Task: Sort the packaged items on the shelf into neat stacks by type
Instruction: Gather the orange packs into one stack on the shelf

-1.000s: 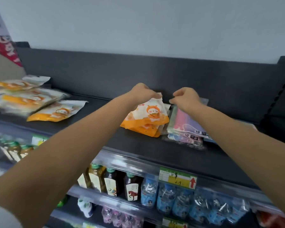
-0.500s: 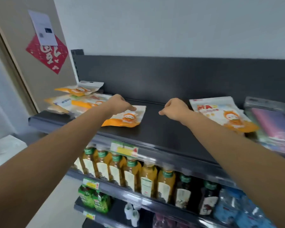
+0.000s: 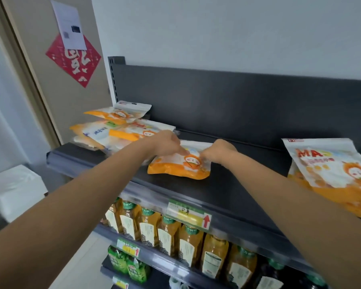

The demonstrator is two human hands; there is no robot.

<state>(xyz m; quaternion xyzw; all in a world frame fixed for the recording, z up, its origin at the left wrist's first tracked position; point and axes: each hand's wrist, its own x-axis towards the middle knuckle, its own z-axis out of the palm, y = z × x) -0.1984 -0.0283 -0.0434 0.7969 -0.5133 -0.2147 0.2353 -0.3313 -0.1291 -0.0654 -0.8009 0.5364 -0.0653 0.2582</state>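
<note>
Orange pouch (image 3: pixel 176 171) flat on shelf (image 3: pixel 227 195), orange end nearest the person; left hand (image 3: pixel 167 142) and right hand (image 3: pixel 219 152) each grip its far edge. Matching stack (image 3: pixel 121 130) lies leftward, nearer the left hand.

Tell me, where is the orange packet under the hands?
Head view: the orange packet lies flat mid-frame on the top shelf, touched by left hand and right hand, between the packet pile leftward and the big packet rightward.
</note>
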